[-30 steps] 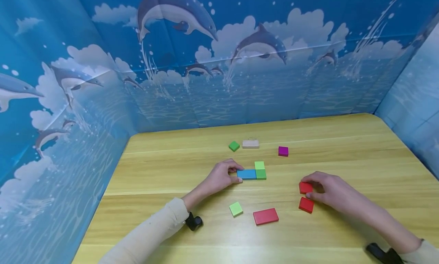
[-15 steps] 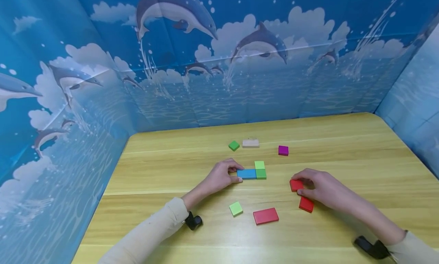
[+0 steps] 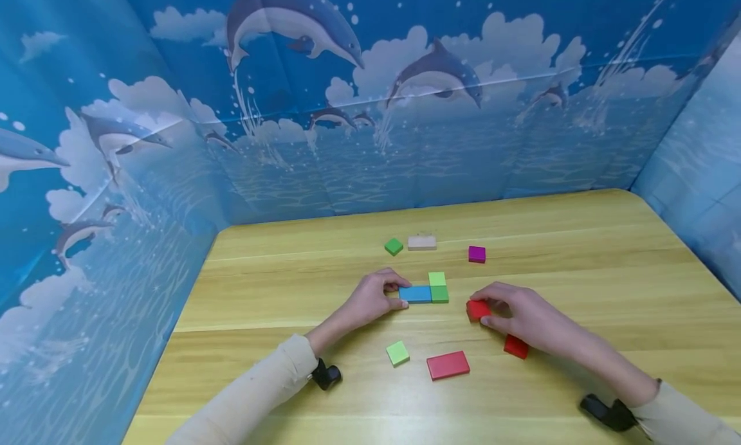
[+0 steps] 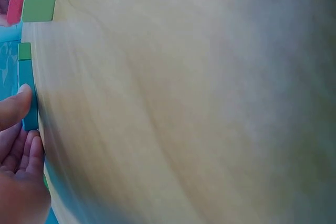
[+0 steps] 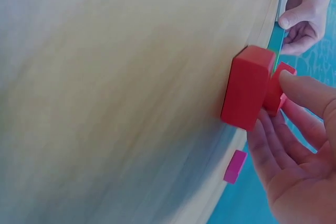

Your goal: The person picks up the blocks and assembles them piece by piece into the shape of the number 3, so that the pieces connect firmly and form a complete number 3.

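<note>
My left hand (image 3: 373, 297) pinches the left end of a blue rectangular block (image 3: 415, 294) lying on the table. Against the blue block's right end sits a green square block (image 3: 439, 294), and a light green one (image 3: 437, 279) adjoins it on the far side. To the right, my right hand (image 3: 527, 313) pinches a red block (image 3: 477, 310) between thumb and fingers, a short gap from the green block. Just nearer than that hand lies a second red block (image 3: 516, 346), large in the foreground of the right wrist view. The left wrist view shows the thumb on the blue block (image 4: 29, 90).
Toward the back lie a green block (image 3: 393, 246), a pale grey-pink block (image 3: 422, 242) and a purple block (image 3: 477, 254). Nearer are a light green block (image 3: 397, 353) and a long red block (image 3: 448, 366). A dolphin-printed curtain (image 3: 370, 168) borders the wooden table (image 3: 266, 265).
My right hand has moved left with the red block, away from the second red block and closer to the green ones. The left hand stays on the blue block.
</note>
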### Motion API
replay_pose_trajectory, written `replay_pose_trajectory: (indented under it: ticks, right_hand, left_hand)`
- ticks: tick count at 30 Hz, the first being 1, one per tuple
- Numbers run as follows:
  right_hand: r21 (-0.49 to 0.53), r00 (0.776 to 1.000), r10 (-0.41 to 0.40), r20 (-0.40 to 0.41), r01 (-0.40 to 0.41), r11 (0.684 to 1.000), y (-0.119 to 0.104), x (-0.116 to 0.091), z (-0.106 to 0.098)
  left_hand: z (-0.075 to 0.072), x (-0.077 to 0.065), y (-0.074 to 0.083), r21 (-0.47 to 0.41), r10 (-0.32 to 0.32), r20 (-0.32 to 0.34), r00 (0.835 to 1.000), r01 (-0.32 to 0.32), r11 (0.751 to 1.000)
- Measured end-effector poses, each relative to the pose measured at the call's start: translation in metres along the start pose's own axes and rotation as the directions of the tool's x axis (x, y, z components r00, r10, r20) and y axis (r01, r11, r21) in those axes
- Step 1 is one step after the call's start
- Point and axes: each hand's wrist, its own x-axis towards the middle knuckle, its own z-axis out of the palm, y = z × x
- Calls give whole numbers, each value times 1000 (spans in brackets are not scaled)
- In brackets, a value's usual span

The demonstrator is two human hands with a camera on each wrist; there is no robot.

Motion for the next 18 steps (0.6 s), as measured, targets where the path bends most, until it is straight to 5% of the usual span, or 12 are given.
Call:
replay_pose_trajectory:
  ticks: [18]
  right_hand:
    - [1,999,-47,13,47,999,-15,13,20]
  left_hand:
    - [0,-1,2,-4,-9,-6,1000,9,1000]
